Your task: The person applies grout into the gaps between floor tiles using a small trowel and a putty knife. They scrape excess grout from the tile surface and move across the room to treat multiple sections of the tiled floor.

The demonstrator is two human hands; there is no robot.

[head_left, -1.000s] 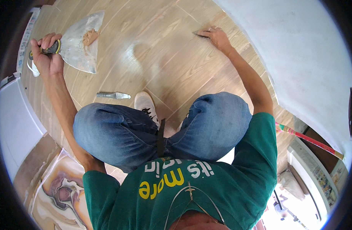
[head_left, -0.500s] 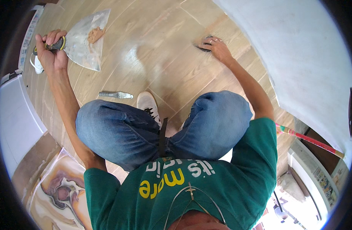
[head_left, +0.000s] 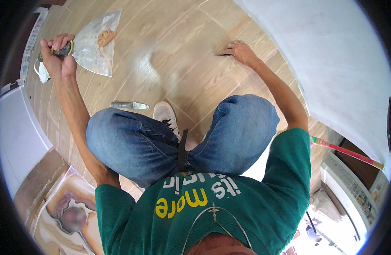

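Observation:
My left hand (head_left: 59,55) is wrapped round the black and yellow handle of a wide putty knife (head_left: 87,49). A lump of tan grout paste (head_left: 105,38) sits on its broad metal blade, above the floor. Farther right, my right hand (head_left: 241,52) presses a small dark flat spreader (head_left: 225,55) against the wood-look floor tiles (head_left: 191,38). Most of that spreader is hidden under the fingers, so its exact kind is unclear. Tan smears lie around the joints near this hand. Between my arms, a narrow pointed trowel (head_left: 129,105) rests on the tiles by my shoe.
A pale wall or panel (head_left: 331,55) curves along the right side. A red stick (head_left: 348,151) leans there. At the left are a white object (head_left: 42,72) on the floor, a white panel (head_left: 21,136) and a marble-patterned sheet (head_left: 59,221). My bent knees (head_left: 242,131) are close below.
My right hand has turned a little, so less of the dark spreader shows. My right knee has shifted slightly forward. The left hand keeps its hold on the putty knife.

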